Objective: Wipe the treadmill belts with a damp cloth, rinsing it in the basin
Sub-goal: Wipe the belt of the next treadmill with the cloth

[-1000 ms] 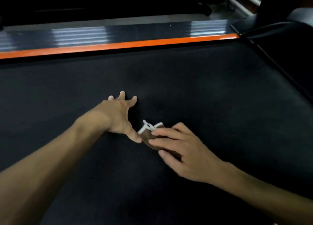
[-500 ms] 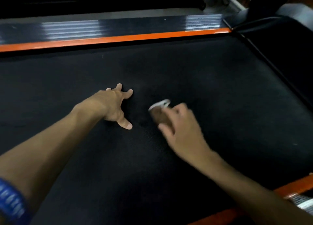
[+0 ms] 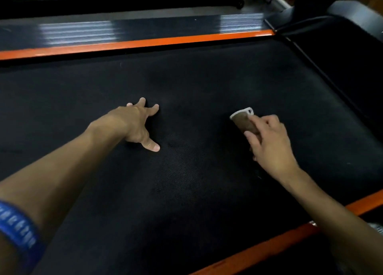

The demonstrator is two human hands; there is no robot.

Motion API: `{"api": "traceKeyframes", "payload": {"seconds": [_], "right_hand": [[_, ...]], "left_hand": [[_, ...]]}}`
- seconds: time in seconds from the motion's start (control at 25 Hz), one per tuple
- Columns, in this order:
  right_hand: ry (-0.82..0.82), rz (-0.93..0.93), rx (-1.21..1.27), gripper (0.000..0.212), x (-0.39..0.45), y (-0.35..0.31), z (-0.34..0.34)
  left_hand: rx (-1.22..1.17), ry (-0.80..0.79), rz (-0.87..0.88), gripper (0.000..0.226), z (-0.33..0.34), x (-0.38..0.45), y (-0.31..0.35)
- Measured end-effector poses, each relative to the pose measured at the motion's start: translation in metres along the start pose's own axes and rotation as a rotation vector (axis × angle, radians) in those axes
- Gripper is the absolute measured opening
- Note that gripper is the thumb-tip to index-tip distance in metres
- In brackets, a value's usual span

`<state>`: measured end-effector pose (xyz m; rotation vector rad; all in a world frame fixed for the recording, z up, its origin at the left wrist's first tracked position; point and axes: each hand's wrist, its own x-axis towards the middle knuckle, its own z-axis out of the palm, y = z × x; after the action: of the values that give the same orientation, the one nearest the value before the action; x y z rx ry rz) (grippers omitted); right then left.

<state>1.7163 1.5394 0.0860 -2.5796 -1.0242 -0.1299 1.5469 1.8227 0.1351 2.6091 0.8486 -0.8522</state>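
The black treadmill belt (image 3: 196, 78) fills most of the view. My right hand (image 3: 269, 144) presses a small brown cloth (image 3: 243, 122) with a white edge and loop flat against the belt, right of centre. The fingers cover the near part of the cloth. My left hand (image 3: 138, 123) rests on the belt to the left with fingers spread, holding nothing, about a forearm's length from the cloth. No basin is in view.
An orange side rail (image 3: 145, 43) runs along the far edge of the belt, with a glossy dark foot strip (image 3: 132, 30) behind it. Another orange rail (image 3: 269, 245) borders the near right edge. The black motor hood (image 3: 342, 53) rises at the right.
My right hand has slid the cloth to the right across the belt, away from my left hand. My left hand has stayed planted in the same spot.
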Motion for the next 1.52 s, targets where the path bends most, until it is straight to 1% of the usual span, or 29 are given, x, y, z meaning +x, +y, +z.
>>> {"api": "traceKeyframes", "payload": {"seconds": [0.04,0.08,0.12,0.2,0.24,0.32,0.36,0.4,0.44,0.48,0.52,0.6,0.64,0.68,0.76,0.84,0.88,0.92,0.96,1.0,1.08,1.16,1.2,1.24,1.28,1.32,1.36,1.44,1.52], "right_hand": [[0.014,-0.041,0.014,0.047,-0.01,-0.011,0.001],[-0.012,-0.121,0.054,0.046,-0.026,-0.029,0.004],[-0.08,-0.217,0.109,0.045,-0.045,-0.054,0.004],[-0.288,-0.447,0.198,0.042,-0.09,-0.104,0.005],[-0.33,-0.576,0.22,0.041,-0.112,-0.123,0.006],[-0.305,-0.802,0.214,0.041,-0.123,-0.134,0.009],[-0.296,-0.835,0.204,0.042,-0.114,-0.132,0.01],[-0.276,-0.824,0.169,0.044,-0.099,-0.126,0.016],[-0.214,-0.772,0.148,0.045,-0.079,-0.12,0.021],[-0.136,-0.661,0.115,0.045,-0.056,-0.112,0.028],[-0.067,-0.497,0.09,0.045,-0.031,-0.106,0.031],[-0.052,-0.158,0.107,0.046,0.005,-0.106,0.038],[-0.056,-0.094,0.104,0.047,0.009,-0.115,0.042],[-0.038,-0.133,0.081,0.047,0.005,-0.129,0.046],[-0.052,-0.367,0.118,0.044,-0.024,-0.16,0.05],[-0.173,-0.616,0.179,0.044,-0.062,-0.185,0.05],[-0.215,-0.731,0.18,0.044,-0.067,-0.188,0.052],[-0.216,-0.808,0.186,0.044,-0.058,-0.187,0.052],[-0.184,-0.832,0.157,0.044,-0.04,-0.182,0.055],[-0.127,-0.794,0.104,0.045,-0.018,-0.174,0.059],[-0.006,-0.566,0.005,0.045,0.036,-0.152,0.068],[0.006,-0.243,-0.005,0.045,0.088,-0.132,0.07],[0.002,-0.129,0.017,0.045,0.101,-0.132,0.072],[0.003,-0.089,0.018,0.045,0.105,-0.14,0.075],[0.0,-0.115,0.01,0.045,0.099,-0.153,0.079],[-0.004,-0.203,0.019,0.046,0.086,-0.167,0.082],[-0.021,-0.325,0.056,0.046,0.066,-0.183,0.083],[-0.121,-0.595,0.135,0.046,0.02,-0.209,0.081],[-0.212,-0.788,0.203,0.047,-0.005,-0.217,0.08]], "left_hand": [[0.003,-0.001,-0.001,0.126,0.0,0.001,0.0],[-0.002,0.006,-0.001,0.126,-0.001,0.001,0.001],[-0.015,0.017,0.002,0.126,0.0,0.0,0.001],[-0.049,0.056,0.024,0.121,0.006,-0.006,-0.003],[-0.083,0.087,0.043,0.115,0.01,-0.01,-0.007],[-0.157,0.158,0.094,0.101,0.018,-0.024,-0.019],[-0.169,0.204,0.104,0.093,0.023,-0.032,-0.026],[-0.163,0.264,0.09,0.086,0.029,-0.038,-0.035],[-0.142,0.322,0.049,0.081,0.036,-0.044,-0.047],[-0.111,0.365,-0.007,0.077,0.043,-0.049,-0.059],[-0.08,0.388,-0.068,0.074,0.051,-0.053,-0.069],[-0.058,0.394,-0.163,0.073,0.069,-0.058,-0.082],[-0.065,0.396,-0.182,0.073,0.077,-0.059,-0.086],[-0.068,0.406,-0.181,0.072,0.083,-0.057,-0.086],[-0.062,0.443,-0.168,0.071,0.094,-0.055,-0.083],[-0.09,0.487,-0.178,0.07,0.103,-0.054,-0.08],[-0.103,0.492,-0.183,0.07,0.105,-0.053,-0.081],[-0.105,0.485,-0.185,0.069,0.106,-0.052,-0.082],[-0.101,0.473,-0.184,0.069,0.106,-0.051,-0.083],[-0.096,0.464,-0.18,0.069,0.104,-0.051,-0.083],[-0.096,0.452,-0.174,0.068,0.1,-0.051,-0.085],[-0.091,0.438,-0.176,0.068,0.099,-0.052,-0.087],[-0.09,0.429,-0.18,0.067,0.1,-0.052,-0.086],[-0.091,0.421,-0.182,0.067,0.1,-0.052,-0.085],[-0.095,0.414,-0.178,0.067,0.1,-0.051,-0.084],[-0.115,0.404,-0.164,0.068,0.097,-0.051,-0.085],[-0.162,0.394,-0.139,0.07,0.093,-0.054,-0.089],[-0.297,0.379,-0.091,0.074,0.083,-0.063,-0.105],[-0.286,0.374,-0.131,0.079,0.082,-0.074,-0.121]]}}
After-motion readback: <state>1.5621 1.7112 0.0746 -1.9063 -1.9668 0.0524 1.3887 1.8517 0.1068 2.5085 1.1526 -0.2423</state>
